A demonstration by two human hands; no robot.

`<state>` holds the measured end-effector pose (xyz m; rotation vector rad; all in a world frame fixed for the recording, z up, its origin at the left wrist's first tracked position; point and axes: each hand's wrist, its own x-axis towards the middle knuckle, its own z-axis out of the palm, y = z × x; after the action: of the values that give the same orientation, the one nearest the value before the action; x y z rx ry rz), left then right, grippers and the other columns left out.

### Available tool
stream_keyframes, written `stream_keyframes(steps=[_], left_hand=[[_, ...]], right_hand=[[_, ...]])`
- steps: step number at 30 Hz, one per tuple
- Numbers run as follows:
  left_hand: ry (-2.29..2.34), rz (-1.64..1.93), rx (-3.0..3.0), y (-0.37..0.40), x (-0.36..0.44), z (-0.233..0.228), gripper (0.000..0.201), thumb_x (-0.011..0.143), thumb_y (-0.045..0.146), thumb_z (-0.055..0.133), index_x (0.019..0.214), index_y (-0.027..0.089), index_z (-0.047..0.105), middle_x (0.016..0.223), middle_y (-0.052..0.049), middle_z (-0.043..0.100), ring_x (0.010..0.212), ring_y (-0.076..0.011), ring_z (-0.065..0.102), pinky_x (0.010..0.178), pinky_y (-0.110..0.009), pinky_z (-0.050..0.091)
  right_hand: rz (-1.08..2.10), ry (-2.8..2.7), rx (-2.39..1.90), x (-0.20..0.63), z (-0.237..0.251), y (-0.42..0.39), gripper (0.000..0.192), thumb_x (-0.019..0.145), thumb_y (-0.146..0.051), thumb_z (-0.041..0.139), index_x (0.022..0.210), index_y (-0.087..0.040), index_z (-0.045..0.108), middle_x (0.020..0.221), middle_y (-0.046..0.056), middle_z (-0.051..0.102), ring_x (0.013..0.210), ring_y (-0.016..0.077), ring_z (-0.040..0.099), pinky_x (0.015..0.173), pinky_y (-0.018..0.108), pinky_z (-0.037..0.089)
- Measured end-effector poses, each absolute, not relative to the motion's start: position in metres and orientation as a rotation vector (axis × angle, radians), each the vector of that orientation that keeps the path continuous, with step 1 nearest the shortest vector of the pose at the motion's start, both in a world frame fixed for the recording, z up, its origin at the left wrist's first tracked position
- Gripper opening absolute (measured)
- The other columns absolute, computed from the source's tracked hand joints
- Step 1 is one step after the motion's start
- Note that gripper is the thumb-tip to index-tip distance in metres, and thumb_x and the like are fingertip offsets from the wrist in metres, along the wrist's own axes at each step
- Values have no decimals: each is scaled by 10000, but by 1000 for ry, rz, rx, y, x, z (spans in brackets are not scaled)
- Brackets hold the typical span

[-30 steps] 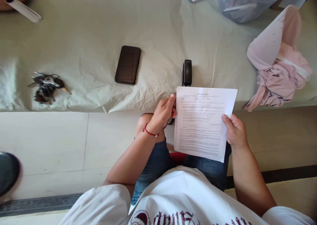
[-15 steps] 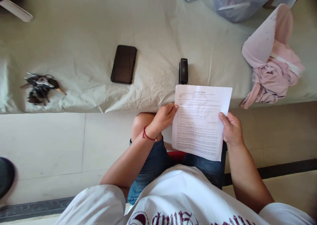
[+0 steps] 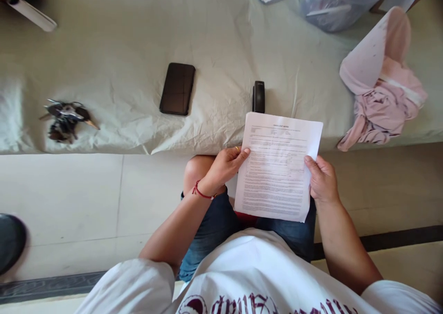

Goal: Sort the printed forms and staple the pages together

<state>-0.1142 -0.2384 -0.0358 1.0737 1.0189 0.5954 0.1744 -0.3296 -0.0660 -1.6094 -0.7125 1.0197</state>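
Observation:
A printed paper sheet [image 3: 277, 166] is held over my lap, its top edge reaching the edge of the bed. My left hand [image 3: 224, 165] pinches the sheet's left edge; a ring is on one finger and a red string sits on the wrist. My right hand [image 3: 321, 181] grips the right edge with the thumb on the front. A black stapler [image 3: 258, 97] lies on the bed sheet just beyond the paper's top edge.
A pale bed sheet [image 3: 121, 51] covers the bed. On it lie a black phone [image 3: 177, 89], a bunch of keys [image 3: 65, 119], a white tube [image 3: 31, 13] at far left, pink cloth [image 3: 380, 97] at right and a plastic bag [image 3: 339, 2]. Tiled floor below.
My left hand has slid a little down the paper's left edge, and the sheet has tilted and shifted slightly left. My right hand keeps its hold.

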Motion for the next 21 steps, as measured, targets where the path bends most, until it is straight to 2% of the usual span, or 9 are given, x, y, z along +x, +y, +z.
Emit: stream_keyframes(steps=[2, 4, 6, 10, 15, 18, 21], left_hand=[[1057, 585, 1023, -250, -113, -38, 622, 984, 782, 754, 925, 163, 785, 930, -92, 810, 826, -209, 704, 693, -309, 532], [985, 588, 850, -262, -109, -44, 638, 938, 786, 816, 1019, 152, 814, 1013, -117, 844, 919, -239, 767, 824, -346, 610], [933, 585, 609, -271, -103, -52, 700, 843, 801, 901, 1047, 136, 820, 1034, -146, 858, 933, -265, 800, 875, -389, 647], [898, 571, 422, -273, -98, -62, 702, 755, 770, 985, 970, 121, 824, 1004, -175, 862, 878, -285, 814, 877, -440, 677], [807, 511, 417, -269, -102, -63, 616, 733, 591, 1069, 1062, 114, 862, 1054, -174, 879, 912, -287, 833, 940, -460, 672], [813, 494, 437, -269, -105, -66, 572, 725, 520, 1088, 1059, 109, 872, 1028, -160, 885, 900, -276, 831, 953, -459, 666], [795, 480, 421, -269, -108, -71, 563, 740, 533, 1076, 1049, 107, 875, 1018, -159, 886, 888, -276, 827, 936, -461, 670]], right_hand=[[1007, -699, -1584, 171, -65, -329, 472, 945, -626, 880, 1207, -237, 838, 1226, 103, 891, 1116, 322, 874, 1039, 512, 724], [999, -699, -1591, 168, -65, -329, 460, 963, -628, 859, 1201, -235, 833, 1185, 104, 895, 1114, 330, 875, 1016, 514, 730], [991, -704, -1628, 166, -64, -329, 463, 959, -650, 853, 1153, -230, 831, 1124, 102, 897, 1098, 340, 874, 987, 509, 734], [1006, -687, -1656, 167, -62, -330, 498, 916, -697, 871, 1115, -244, 813, 1129, 87, 895, 1097, 335, 868, 984, 489, 732], [1027, -675, -1678, 168, -62, -331, 542, 875, -741, 884, 1075, -250, 778, 1113, 86, 893, 1140, 345, 859, 995, 490, 729], [1038, -656, -1674, 169, -62, -332, 569, 855, -748, 902, 1091, -245, 777, 1153, 96, 892, 1178, 354, 852, 1042, 504, 716], [1113, -661, -1607, 170, -59, -332, 550, 863, -704, 922, 1156, -258, 789, 1255, 89, 883, 1236, 337, 841, 1164, 523, 668]])
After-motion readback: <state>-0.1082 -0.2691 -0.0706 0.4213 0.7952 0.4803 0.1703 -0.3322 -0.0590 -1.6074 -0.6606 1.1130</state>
